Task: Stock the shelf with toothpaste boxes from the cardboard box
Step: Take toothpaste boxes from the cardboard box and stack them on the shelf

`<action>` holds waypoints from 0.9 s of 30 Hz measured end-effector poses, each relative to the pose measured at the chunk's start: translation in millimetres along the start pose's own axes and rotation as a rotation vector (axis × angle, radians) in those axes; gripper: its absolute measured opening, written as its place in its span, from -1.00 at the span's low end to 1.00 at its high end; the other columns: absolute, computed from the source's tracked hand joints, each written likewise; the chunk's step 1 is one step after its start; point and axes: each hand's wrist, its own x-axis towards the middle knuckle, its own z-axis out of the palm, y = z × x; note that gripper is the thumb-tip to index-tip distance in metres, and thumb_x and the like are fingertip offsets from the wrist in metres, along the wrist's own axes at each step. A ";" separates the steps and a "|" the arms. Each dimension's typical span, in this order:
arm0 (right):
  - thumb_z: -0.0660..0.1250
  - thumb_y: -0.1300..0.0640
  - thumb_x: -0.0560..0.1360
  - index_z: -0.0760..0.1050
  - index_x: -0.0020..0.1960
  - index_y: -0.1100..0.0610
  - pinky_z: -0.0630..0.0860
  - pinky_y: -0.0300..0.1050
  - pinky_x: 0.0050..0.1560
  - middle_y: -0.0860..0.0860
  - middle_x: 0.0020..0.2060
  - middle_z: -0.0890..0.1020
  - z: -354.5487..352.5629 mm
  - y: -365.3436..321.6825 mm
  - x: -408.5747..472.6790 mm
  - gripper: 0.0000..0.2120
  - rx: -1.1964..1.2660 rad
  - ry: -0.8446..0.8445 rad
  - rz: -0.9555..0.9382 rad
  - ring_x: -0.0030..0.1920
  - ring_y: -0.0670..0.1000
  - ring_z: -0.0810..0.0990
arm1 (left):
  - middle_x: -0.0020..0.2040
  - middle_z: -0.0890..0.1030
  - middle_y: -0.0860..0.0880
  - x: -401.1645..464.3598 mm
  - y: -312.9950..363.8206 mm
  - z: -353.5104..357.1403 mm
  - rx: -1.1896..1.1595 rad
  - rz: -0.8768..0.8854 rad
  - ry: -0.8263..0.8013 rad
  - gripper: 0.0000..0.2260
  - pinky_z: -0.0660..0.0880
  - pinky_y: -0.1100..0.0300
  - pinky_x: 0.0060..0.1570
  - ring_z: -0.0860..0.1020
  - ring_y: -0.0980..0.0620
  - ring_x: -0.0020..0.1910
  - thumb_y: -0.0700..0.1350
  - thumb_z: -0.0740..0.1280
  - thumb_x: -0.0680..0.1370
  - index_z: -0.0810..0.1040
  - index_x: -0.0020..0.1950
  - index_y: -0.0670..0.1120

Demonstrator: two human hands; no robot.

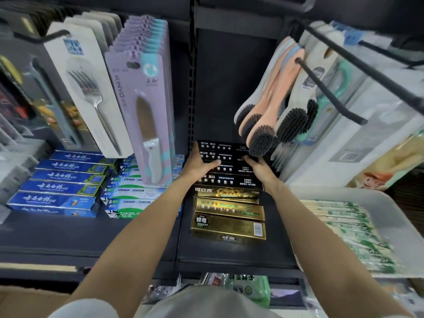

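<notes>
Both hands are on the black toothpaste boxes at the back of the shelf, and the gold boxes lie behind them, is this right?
Not quite. The head view shows both the left hand and right hand on the black toothpaste boxes at the back, but the gold boxes lie in front of them, nearer the shelf edge.

Carded forks (91, 88) and knives (146, 106) hang left, brushes (263, 125) right, above a white tray (390, 216) of chopsticks

I'm seeing black toothpaste boxes (226, 167) with white tooth icons, gold boxes (228, 223) in front, blue boxes (62, 187) left, a lilac-and-teal knife card (146, 92), and peach, maybe pale-blue, brushes (266, 99) with dark bristles.
</notes>
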 end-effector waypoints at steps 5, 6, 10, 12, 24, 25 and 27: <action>0.06 -0.10 0.62 0.09 0.52 0.05 0.12 -0.05 0.45 -0.02 0.37 0.36 -6.9 12.2 -62.9 -0.47 -0.114 0.210 -0.099 0.40 -0.02 0.27 | 0.55 0.08 -0.05 -57.0 16.8 -4.6 0.042 0.047 0.135 -0.34 0.05 0.02 0.49 0.05 -0.01 0.52 0.19 0.13 0.58 0.00 0.55 -0.09; 0.08 -0.08 0.62 0.09 0.52 0.05 0.10 -0.04 0.47 -0.02 0.41 0.32 -8.8 25.4 -82.3 -0.48 -0.114 0.258 -0.140 0.42 -0.03 0.25 | 0.54 0.10 0.00 -78.6 17.3 -4.7 -0.004 0.088 0.190 -0.38 0.03 0.08 0.48 0.06 0.04 0.51 0.16 0.14 0.59 0.03 0.55 -0.10; 0.23 -0.01 0.56 -0.01 0.54 0.05 0.06 -0.19 0.46 -0.08 0.50 0.13 -6.4 78.7 -136.6 -0.35 -0.127 0.217 -0.200 0.49 -0.11 0.11 | 0.41 0.16 0.23 -152.9 -11.0 2.2 -0.283 0.158 0.187 -0.34 0.09 0.24 0.43 0.13 0.26 0.43 0.09 0.32 0.52 0.05 0.51 0.08; 0.38 -0.02 0.46 -0.13 0.55 0.05 0.06 -0.24 0.44 -0.14 0.49 0.07 -2.0 95.4 -143.7 -0.12 -0.199 0.054 -0.180 0.48 -0.15 0.06 | 0.42 0.16 0.27 -162.1 -28.4 8.8 -0.263 0.136 0.066 -0.23 0.11 0.26 0.42 0.14 0.29 0.43 0.06 0.43 0.43 -0.01 0.47 0.20; 0.49 0.26 0.37 -0.30 0.52 0.00 0.07 -0.14 0.47 -0.04 0.51 0.08 -1.2 102.8 -120.4 0.10 -0.486 -0.067 -0.324 0.50 -0.10 0.05 | 0.55 0.07 0.01 -144.0 -47.7 28.8 -0.088 0.005 -0.173 0.23 0.09 -0.02 0.49 0.11 0.09 0.50 -0.11 0.57 0.30 -0.47 0.44 0.10; 0.49 0.30 0.35 -0.20 0.53 0.03 0.13 -0.23 0.43 -0.08 0.46 0.19 -1.5 102.4 -121.5 0.05 -0.442 -0.060 -0.327 0.45 -0.14 0.16 | 0.55 0.07 0.01 -143.8 -47.5 30.0 -0.098 -0.002 -0.157 0.22 0.10 -0.03 0.48 0.11 0.08 0.51 -0.13 0.56 0.31 -0.46 0.45 0.09; 0.50 0.35 0.31 0.06 0.40 0.03 0.33 -0.25 0.32 -0.17 0.25 0.37 -2.4 103.3 -121.7 -0.14 -0.383 -0.034 -0.336 0.28 -0.15 0.38 | 0.55 0.10 0.01 -144.1 -47.3 31.1 -0.114 0.001 -0.127 0.21 0.11 -0.03 0.48 0.12 0.08 0.50 -0.15 0.57 0.30 -0.43 0.46 0.09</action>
